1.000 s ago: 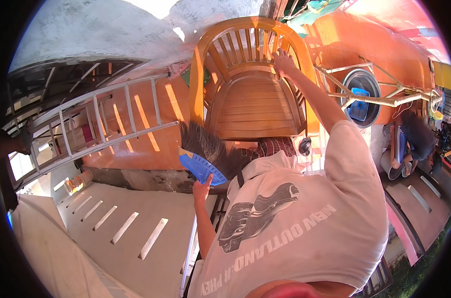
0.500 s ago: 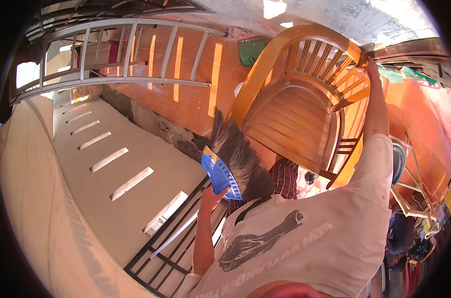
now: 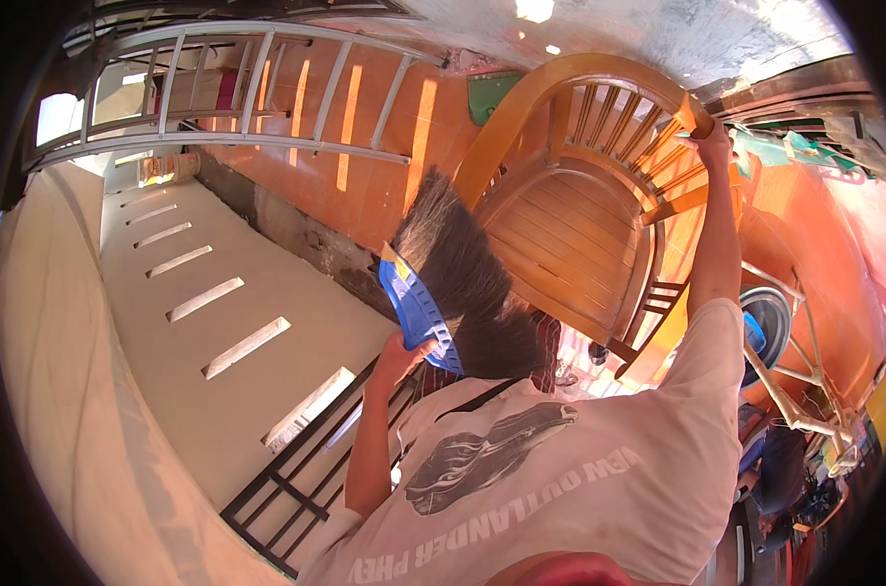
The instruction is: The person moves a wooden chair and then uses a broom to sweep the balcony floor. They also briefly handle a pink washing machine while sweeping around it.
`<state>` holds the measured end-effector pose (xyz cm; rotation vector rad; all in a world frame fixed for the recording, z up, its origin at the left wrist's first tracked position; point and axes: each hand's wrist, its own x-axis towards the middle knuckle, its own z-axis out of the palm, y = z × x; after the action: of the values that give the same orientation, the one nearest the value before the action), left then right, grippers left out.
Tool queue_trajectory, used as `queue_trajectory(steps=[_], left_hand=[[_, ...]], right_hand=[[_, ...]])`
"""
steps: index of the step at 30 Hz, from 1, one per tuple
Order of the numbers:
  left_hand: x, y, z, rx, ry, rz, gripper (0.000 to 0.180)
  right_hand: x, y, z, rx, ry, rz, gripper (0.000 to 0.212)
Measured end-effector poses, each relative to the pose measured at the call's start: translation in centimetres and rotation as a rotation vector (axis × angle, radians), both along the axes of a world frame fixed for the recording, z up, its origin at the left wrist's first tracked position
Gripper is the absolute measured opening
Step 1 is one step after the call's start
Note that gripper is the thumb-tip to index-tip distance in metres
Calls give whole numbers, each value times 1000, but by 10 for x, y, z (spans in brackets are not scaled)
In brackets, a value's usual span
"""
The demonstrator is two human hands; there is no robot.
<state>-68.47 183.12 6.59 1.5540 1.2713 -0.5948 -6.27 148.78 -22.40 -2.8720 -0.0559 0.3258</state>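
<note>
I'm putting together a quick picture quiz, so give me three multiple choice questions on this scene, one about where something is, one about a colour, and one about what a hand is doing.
1. Where is the person's right hand?
A. on the top rail of the orange-brown slatted wooden chair
B. on the pale metal ladder
C. on the black metal railing

2. What colour is the plastic head of the dark-bristled broom?
A. red
B. blue
C. green

3. What is the left hand doing?
A. hanging free
B. resting flat on the wall
C. gripping the broom at its plastic head

Answers: 1 A, the fingers wrap the chair's curved back rail. 2 B, the head by the bristles is blue. 3 C, the hand closes around the blue part.
</note>
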Motion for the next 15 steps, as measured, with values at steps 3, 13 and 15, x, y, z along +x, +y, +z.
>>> queue_trajectory(steps=[3,13,15], left_hand=[[4,18,1,69,4,82,44],[-24,75,-35,-19,-334,422,45],[-33,84,-45,-81,-366,463,47]], right_hand=[[-28,2,17,4,-39,-15,102],[-113,13,67,-36,-34,-79,92],[-126,17,71,-83,0,-95,94]])
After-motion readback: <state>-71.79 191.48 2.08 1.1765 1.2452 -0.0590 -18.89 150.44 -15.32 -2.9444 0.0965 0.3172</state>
